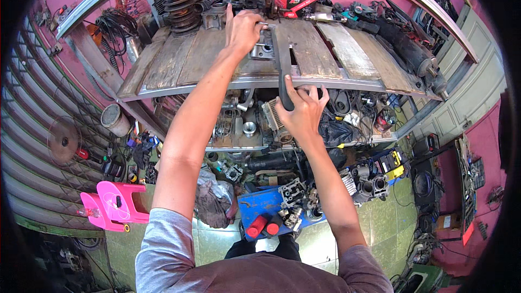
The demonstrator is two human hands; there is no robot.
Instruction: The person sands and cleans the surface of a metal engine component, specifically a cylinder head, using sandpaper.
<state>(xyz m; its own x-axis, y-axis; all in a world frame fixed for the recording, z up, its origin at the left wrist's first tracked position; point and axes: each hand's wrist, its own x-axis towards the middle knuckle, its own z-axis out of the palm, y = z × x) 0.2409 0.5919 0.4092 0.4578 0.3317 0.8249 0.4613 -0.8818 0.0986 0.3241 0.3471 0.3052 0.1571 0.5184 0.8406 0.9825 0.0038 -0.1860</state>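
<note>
My left hand (244, 35) is over the middle of the wooden bench top, its index finger stretched away from me and its thumb out to the right. Its other fingers are partly hidden. Just beneath and beside it lies a grey metal engine part (262, 50). To the right of that part, a long dark flat bar (282, 54) runs from the bench down past its front edge. My right hand (304, 106) grips the near end of this bar between thumb and index finger, the remaining fingers curled loosely and raised. Whether my left thumb touches the bar's far end is unclear.
Greasy engine parts (179, 8) and a red box (296, 4) line the back of the bench (206, 57), whose planks have gaps. A shelf with more parts runs below. A blue stool (252, 206) carrying metal parts stands before me, a pink chair (122, 203) at left.
</note>
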